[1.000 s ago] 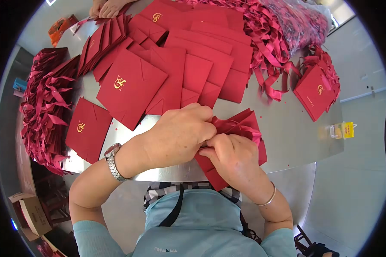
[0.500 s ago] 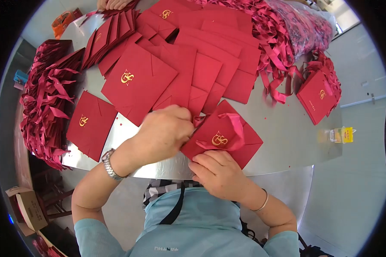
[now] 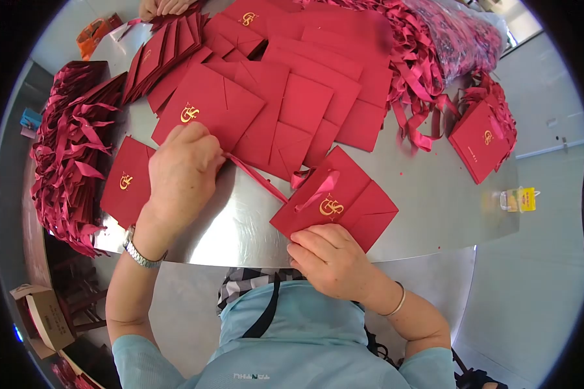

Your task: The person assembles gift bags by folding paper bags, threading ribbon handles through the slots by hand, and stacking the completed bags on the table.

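My left hand [image 3: 185,170], with a watch on its wrist, is closed on the end of a red ribbon [image 3: 258,176]. That ribbon runs taut to the top edge of a flat red paper bag [image 3: 370,204] with a gold logo. A loop of the same ribbon lies across the bag's front. The fingers of my right hand [image 3: 331,259] grip the bag's lower left edge at the front of the table; the thumb is mostly hidden. Beside my left hand lies another flat red bag [image 3: 126,185], partly covered by the hand.
A spread of flat red bags [image 3: 318,84] covers the back of the metal table [image 3: 428,207]. Ribboned bags [image 3: 74,162] are piled at left, more [image 3: 480,139] at right. Loose ribbons [image 3: 412,71] lie by a plastic sack [image 3: 467,39]. Another person's hand [image 3: 165,8] is at the far edge.
My left hand has moved left, away from the bag, drawing the ribbon out straight. The ribbon loop on the bag's front has become smaller. My right hand stays on the bag.
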{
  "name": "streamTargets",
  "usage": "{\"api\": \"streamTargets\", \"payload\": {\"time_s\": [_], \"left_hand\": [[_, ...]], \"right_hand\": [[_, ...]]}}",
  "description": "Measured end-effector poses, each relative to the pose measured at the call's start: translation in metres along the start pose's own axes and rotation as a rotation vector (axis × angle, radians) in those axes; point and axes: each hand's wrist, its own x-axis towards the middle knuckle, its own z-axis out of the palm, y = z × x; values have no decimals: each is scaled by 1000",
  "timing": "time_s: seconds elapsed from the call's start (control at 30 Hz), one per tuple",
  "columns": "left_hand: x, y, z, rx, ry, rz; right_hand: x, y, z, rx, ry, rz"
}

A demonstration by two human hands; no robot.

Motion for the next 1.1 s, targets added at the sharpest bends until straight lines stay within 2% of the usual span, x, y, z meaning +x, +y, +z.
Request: {"api": "streamTargets", "payload": {"time_s": [0.07, 0.23, 0.3, 0.33, 0.4, 0.43, 0.47, 0.53, 0.57, 0.63, 0.7, 0.77, 0.87, 0.93, 1.0, 1.03, 1.07, 1.1], "left_hand": [[4, -18, 2, 88, 145, -29], [9, -18, -7, 47, 41, -127], [14, -10, -21, -37, 180, -216], [13, -5, -24, -20, 259, -159], [5, 16, -23, -164, 266, 9], [-1, 34, -18, -264, 144, 97], [-1, 52, -12, -449, -29, 79], [7, 71, 3, -597, -199, 14], [11, 76, 8, -596, -197, 18], [20, 81, 17, -856, -381, -230], [27, 73, 24, -933, -452, -252], [34, 72, 19, -1085, -652, -364], [41, 70, 15, -961, -747, -380], [43, 67, 15, -941, -732, -378], [48, 64, 16, -924, -716, -370], [49, 64, 17, -583, -474, -83], [50, 62, 18, -236, -226, 188], [50, 61, 23, -187, -171, 241]], "right_hand": [[0, 1, 0, 15, 1, -1], [-2, 2, 1, 34, 26, -12], [-4, 1, 3, -11, 44, -29], [-6, 0, 3, -59, 56, -45], [-10, -3, 5, -123, 94, -74], [-12, -5, 5, -186, 122, -101], [-12, -5, 5, -187, 130, -101], [-14, -5, 5, -221, 152, -141], [-15, -5, 4, -225, 156, -142], [-17, -4, 4, -230, 153, -190], [-18, -3, 5, -213, 190, -194], [-19, -2, 5, -192, 230, -198], [-20, -2, 5, -134, 229, -212], [-18, -4, 5, -255, 376, -129], [-6, -10, -1, -259, 312, 204], [-3, -10, -4, -209, 196, 293], [-3, -8, -3, -210, 196, 290], [-3, -7, -2, -195, 142, 282]]}}
